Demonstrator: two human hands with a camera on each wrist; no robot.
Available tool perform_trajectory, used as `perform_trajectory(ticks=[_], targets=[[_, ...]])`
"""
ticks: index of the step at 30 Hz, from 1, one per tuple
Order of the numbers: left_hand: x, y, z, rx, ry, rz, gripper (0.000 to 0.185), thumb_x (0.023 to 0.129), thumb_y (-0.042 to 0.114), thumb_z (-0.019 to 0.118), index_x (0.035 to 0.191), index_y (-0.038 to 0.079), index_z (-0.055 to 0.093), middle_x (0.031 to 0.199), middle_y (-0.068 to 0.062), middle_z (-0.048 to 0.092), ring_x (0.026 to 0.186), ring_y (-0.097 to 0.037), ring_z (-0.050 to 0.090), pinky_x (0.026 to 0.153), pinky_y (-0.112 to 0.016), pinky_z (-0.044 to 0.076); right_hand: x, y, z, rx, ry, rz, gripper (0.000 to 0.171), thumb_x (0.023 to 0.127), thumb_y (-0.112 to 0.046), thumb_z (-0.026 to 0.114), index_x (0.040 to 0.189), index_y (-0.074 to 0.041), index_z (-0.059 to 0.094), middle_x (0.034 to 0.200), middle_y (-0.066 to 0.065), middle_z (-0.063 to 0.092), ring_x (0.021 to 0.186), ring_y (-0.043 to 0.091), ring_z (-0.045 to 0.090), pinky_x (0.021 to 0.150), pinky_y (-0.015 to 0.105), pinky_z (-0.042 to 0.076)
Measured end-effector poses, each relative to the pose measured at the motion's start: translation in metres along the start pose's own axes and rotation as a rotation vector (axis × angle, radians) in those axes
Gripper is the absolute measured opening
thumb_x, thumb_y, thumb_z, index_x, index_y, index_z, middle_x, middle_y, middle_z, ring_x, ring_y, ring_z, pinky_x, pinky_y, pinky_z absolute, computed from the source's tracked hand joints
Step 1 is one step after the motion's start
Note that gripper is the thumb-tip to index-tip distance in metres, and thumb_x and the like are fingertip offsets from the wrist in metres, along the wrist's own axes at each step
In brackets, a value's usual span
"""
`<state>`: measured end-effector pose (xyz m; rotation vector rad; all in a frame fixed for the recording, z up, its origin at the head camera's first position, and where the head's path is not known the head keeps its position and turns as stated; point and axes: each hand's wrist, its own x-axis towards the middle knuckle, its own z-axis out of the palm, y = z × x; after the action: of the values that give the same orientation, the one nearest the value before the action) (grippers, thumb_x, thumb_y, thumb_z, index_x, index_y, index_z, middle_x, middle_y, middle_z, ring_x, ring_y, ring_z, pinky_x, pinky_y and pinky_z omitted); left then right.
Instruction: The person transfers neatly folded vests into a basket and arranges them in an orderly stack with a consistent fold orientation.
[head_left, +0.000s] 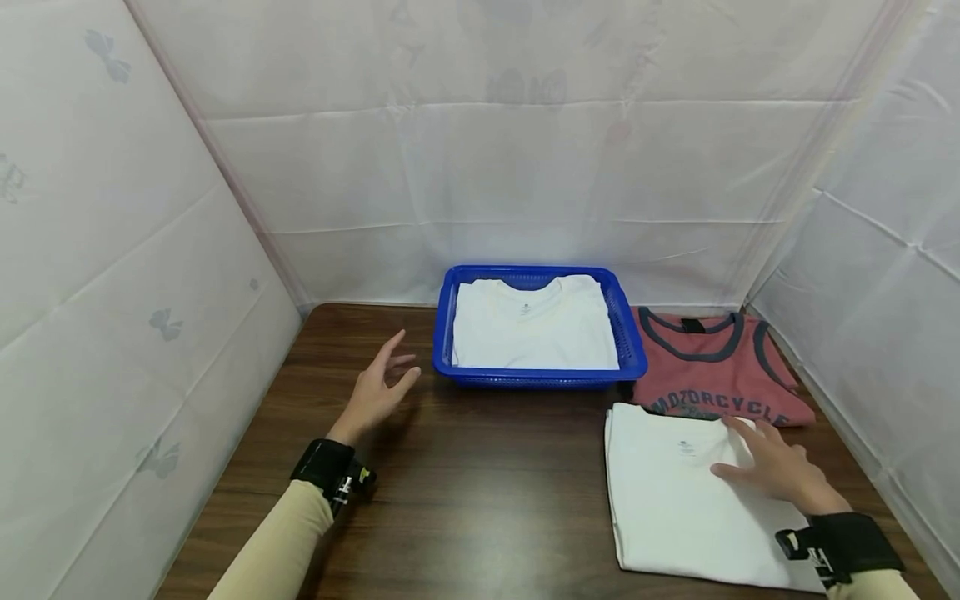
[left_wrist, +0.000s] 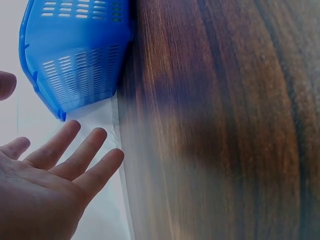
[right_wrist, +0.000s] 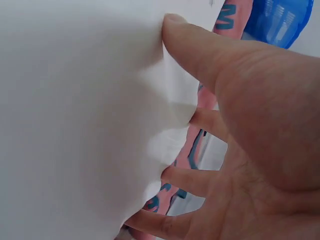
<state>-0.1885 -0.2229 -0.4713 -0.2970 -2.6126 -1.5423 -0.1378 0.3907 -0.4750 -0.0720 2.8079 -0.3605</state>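
Got a folded white fabric shirt (head_left: 675, 517) right under the right hand (head_left: 780, 471) on the tabletop (head_left: 465, 500); can't tell if pinched by fingers. Seeing left hand (head_left: 373, 396) spread, empty, near blue plastic basket (head_left: 536, 379), forward-left of shirt.

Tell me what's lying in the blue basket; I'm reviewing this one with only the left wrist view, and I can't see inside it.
Observer: In the head view, a folded white shirt lies in the blue basket.
Reviewer: Thanks. My view doesn't show the right hand. What is it doing?
Observer: The right hand holds the edge of a second white shirt, its fingers reaching behind that edge.
Reviewer: Is there any other clothing out there?
Observer: Yes, a pinkish-red shirt with a dark collar and "MOTORCYCLE" lettering, to the right of the basket in the head view.
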Motion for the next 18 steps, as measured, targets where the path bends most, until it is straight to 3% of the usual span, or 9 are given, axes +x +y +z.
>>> perform_trajectory(ticks=[4,7,11,18], targets=[[-0.002,0.001,0.001,0.017,-0.003,-0.01,0.073,0.104,0.03,0.063,0.164,0.026,0.023,0.142,-0.023,0.059,0.125,-0.04,0.061,0.105,-0.06,0.046,0.001,-0.007,-0.001,-0.001,0.056,-0.077,0.095,0.084,-0.056,0.078,0.147,0.004,0.041,0.141,0.049,0.034,0.126,0.07,0.033,0.089,0.088,0.027],[-0.004,0.001,0.001,0.032,-0.004,-0.021,0.072,0.104,0.031,0.063,0.164,0.027,0.023,0.142,-0.021,0.059,0.124,-0.04,0.062,0.103,-0.06,0.047,0.002,-0.013,-0.001,0.004,0.075,-0.112,0.089,0.085,-0.049,0.08,0.143,0.008,0.045,0.138,0.045,0.044,0.125,0.063,0.04,0.089,0.083,0.035],[-0.006,-0.002,0.002,0.034,-0.008,-0.028,0.072,0.104,0.031,0.063,0.164,0.026,0.023,0.142,-0.022,0.059,0.123,-0.04,0.062,0.102,-0.06,0.048,0.005,-0.021,-0.001,0.005,0.067,-0.135,0.086,0.087,-0.045,0.08,0.141,0.012,0.047,0.134,0.044,0.047,0.12,0.061,0.047,0.088,0.075,0.044],[-0.009,-0.005,0.004,0.043,-0.009,-0.041,0.072,0.104,0.03,0.062,0.164,0.023,0.024,0.14,-0.022,0.06,0.123,-0.038,0.063,0.1,-0.057,0.05,0.005,-0.036,0.0,0.025,0.093,-0.196,0.074,0.09,-0.034,0.079,0.136,0.017,0.052,0.133,0.044,0.051,0.121,0.06,0.05,0.094,0.07,0.045]])
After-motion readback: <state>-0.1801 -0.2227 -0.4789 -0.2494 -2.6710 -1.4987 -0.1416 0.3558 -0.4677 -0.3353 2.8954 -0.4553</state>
